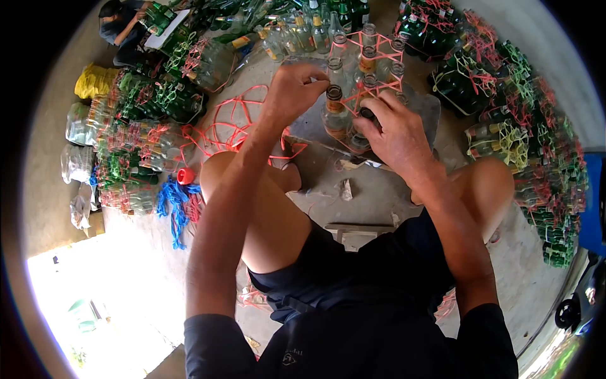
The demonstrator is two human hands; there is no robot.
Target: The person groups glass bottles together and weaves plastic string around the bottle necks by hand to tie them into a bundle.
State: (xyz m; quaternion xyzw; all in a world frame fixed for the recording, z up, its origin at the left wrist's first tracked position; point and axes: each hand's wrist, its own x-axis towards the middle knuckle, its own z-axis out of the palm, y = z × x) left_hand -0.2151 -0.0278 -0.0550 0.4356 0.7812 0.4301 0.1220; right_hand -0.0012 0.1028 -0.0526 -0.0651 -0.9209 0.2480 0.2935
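Several clear glass bottles (335, 117) stand upright in a cluster on a low grey board (424, 114) between my knees. Pink string (348, 100) runs around and between their necks. My left hand (295, 91) is closed in a pinch just left of the nearest bottle's mouth; whatever its fingertips hold is hidden. My right hand (394, 129) curls its thumb and fingers around the dark neck of a front bottle (366, 114) on the right side of the cluster. The lower fingers and part of that bottle are covered by the hand.
Loose pink string (237, 129) lies tangled on the floor at left. Tied bundles of green bottles (464, 82) and clear bottles (142, 136) line both sides. Loose bottles (303, 35) stand behind the board. Another person (120, 28) handles green bottles at the far left.
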